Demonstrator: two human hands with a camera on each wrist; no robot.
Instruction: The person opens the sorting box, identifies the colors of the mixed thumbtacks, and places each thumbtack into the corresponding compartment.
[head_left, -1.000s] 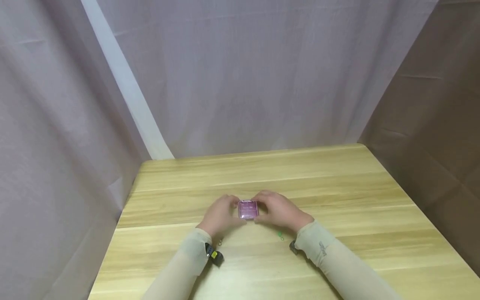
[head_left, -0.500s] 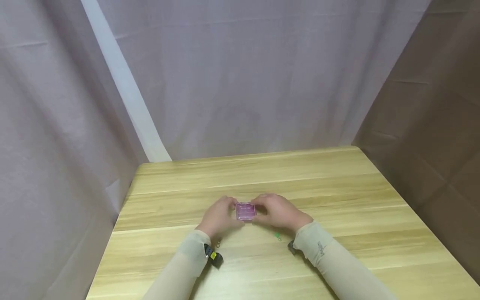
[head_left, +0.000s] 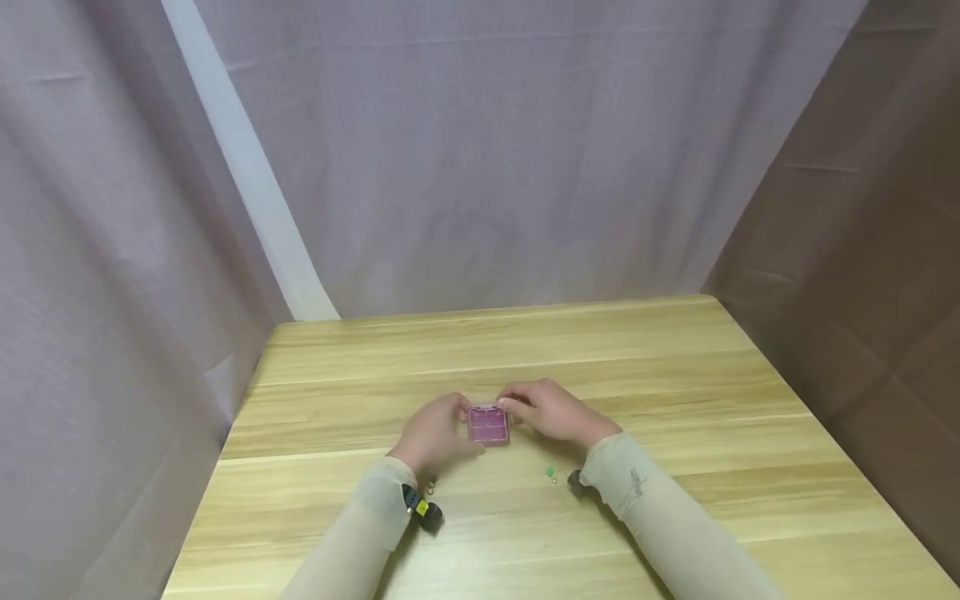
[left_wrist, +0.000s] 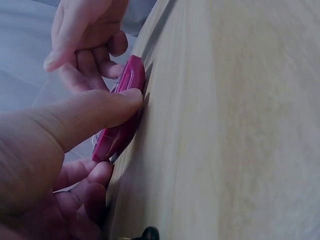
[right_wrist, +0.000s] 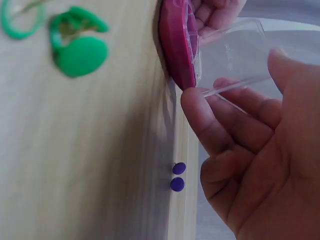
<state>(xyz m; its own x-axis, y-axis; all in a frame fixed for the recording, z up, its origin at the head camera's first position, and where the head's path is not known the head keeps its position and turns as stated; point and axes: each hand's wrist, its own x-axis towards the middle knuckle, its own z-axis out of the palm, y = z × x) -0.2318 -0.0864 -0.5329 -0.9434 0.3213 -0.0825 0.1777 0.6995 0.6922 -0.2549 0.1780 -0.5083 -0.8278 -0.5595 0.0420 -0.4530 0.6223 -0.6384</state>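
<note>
A small magenta divided case (head_left: 487, 427) lies on the table between both hands. Its clear lid (right_wrist: 230, 55) stands raised on the hinge, and the inner compartments show from above. My left hand (head_left: 433, 435) grips the case from the left, thumb along the near side and fingers at the far side. At the right, my right hand (head_left: 551, 410) holds the lid, its thumb at the lid's edge and index fingertip by the case's corner. Behind the left thumb, part of the case is hidden in the left wrist view.
Green round-topped trinkets (right_wrist: 82, 56) lie on the table near the right wrist. Two purple studs (right_wrist: 178, 175) sit farther off in the right wrist view. Small ring-like pieces (head_left: 431, 485) lie by the left wrist. A curtain (head_left: 480, 167) hangs behind the table (head_left: 600, 333).
The lid has come up from the case, whose compartments now show. The right hand has shifted to the far right corner. The left hand keeps its grip.
</note>
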